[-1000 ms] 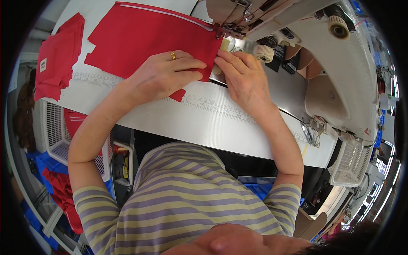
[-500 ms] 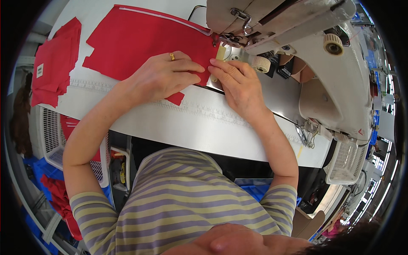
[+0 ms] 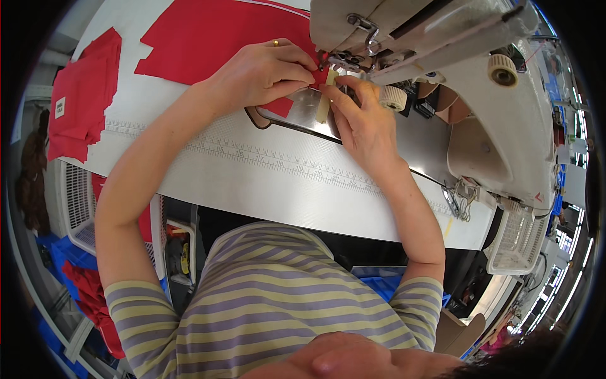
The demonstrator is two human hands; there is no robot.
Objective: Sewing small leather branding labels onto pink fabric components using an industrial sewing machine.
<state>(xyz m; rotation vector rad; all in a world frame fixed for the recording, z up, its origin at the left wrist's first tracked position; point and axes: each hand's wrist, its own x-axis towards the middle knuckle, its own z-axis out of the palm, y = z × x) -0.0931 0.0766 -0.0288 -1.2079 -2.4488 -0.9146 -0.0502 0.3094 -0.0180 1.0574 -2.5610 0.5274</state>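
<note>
A large red fabric piece (image 3: 196, 41) with a white strip along its far edge lies under the presser foot (image 3: 344, 61) of a sewing machine (image 3: 435, 44). My left hand (image 3: 262, 72), with a ring on one finger, is closed on the fabric's near right corner, thumb and fingertips together. My right hand (image 3: 366, 120) is bent beside a pale yellow block (image 3: 324, 108) at the needle plate, its fingertips closed near the fabric's right edge. What lies between those fingertips is hidden. A small red flap (image 3: 278, 107) shows below my left hand.
A stack of red fabric pieces (image 3: 82, 95) with a white label sits at the left. A ruler scale (image 3: 278, 161) runs along the white table (image 3: 252, 196). Thread snips (image 3: 451, 201) lie at the right. White baskets (image 3: 79, 202) hang at the left and right (image 3: 514, 243).
The red fabric has moved away from me toward the far side, under the machine. Both hands have moved forward with it, uncovering more of the ruler scale and a brown-edged table cutout.
</note>
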